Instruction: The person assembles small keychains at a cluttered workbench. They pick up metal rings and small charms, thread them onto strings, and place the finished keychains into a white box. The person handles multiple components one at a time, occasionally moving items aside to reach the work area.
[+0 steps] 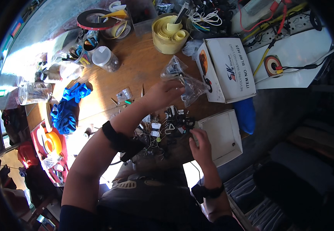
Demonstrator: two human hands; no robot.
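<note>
My left hand (pixel 162 94) reaches across the middle of the table, its fingers closed on a clear plastic bag (pixel 193 91). Small dark and light parts show through the plastic, too unclear to name. Below it lies a tangled heap of small wired parts (pixel 156 130), with thin cables and white and black connectors. At the right edge of this heap is my right hand (pixel 201 147), thumb and fingers apart and curved, holding nothing that I can see. Each wrist wears a black strap with a small device.
A white carton (pixel 228 71) stands beside the bag, with a shallow white box (pixel 223 134) nearer me. Behind are a rolled yellow strip in a tub (pixel 169 36) and tape rolls (pixel 93 19). A lidded jar (pixel 105 58) and blue cloth (pixel 67 113) lie left.
</note>
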